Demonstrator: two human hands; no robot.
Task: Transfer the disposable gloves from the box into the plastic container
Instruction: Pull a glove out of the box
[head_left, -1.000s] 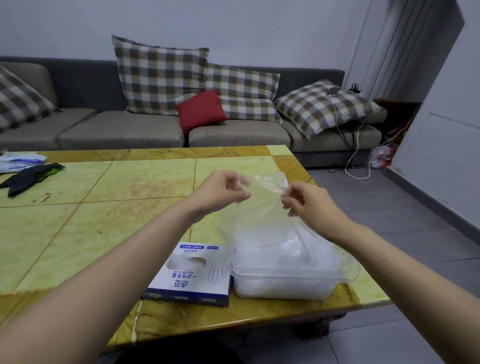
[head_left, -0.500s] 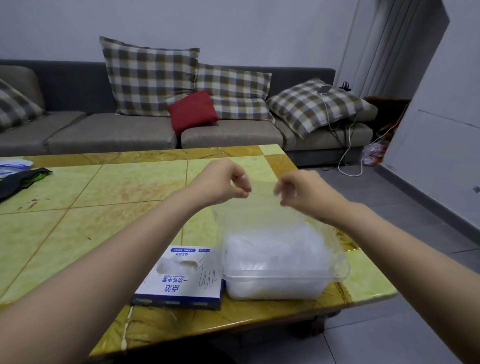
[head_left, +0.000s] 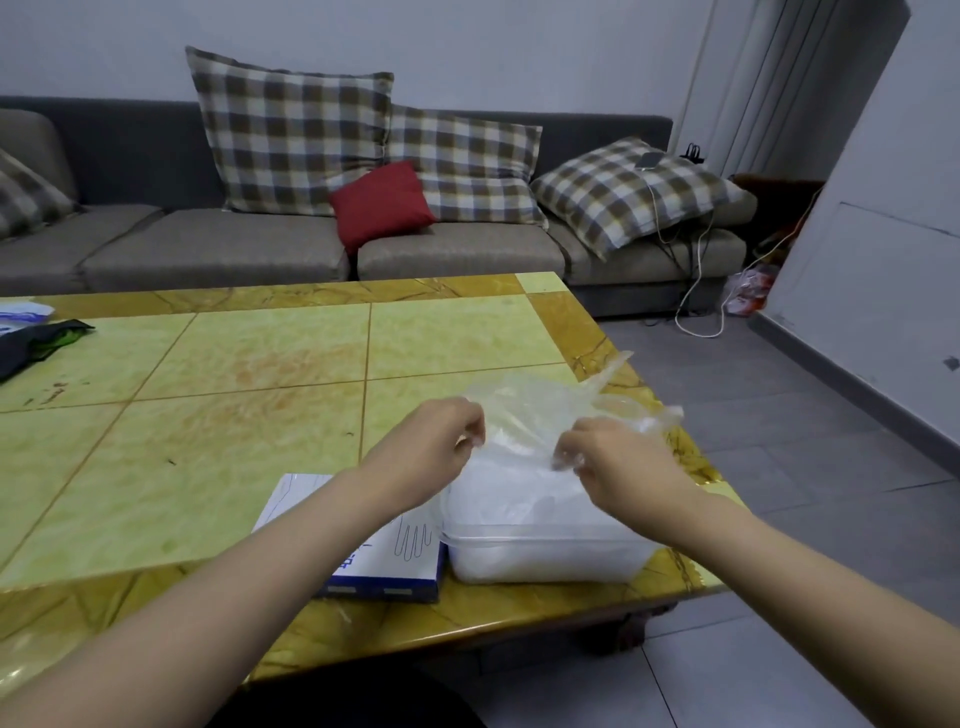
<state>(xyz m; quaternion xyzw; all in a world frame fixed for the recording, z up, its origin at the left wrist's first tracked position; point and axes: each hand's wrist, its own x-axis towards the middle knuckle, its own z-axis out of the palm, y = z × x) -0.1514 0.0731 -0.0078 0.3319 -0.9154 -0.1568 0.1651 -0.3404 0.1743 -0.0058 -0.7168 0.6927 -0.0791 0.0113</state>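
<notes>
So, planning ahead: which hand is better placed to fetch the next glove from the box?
Left hand, probably: the box lies under its forearm, left of the container. Both hands pinch the glove.

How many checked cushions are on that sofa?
4. A cut-off cushion at the frame's left edge; a big cushion propped upright; a second cushion to its right, behind the red cushion; a tilted cushion at the right end. More may lie beyond the frame.

Home living room, grey sofa (head_left: 218, 249) with checked cushions (head_left: 291, 140) (one red), tiled coffee table (head_left: 270, 358), charging cable (head_left: 696, 291)
</notes>
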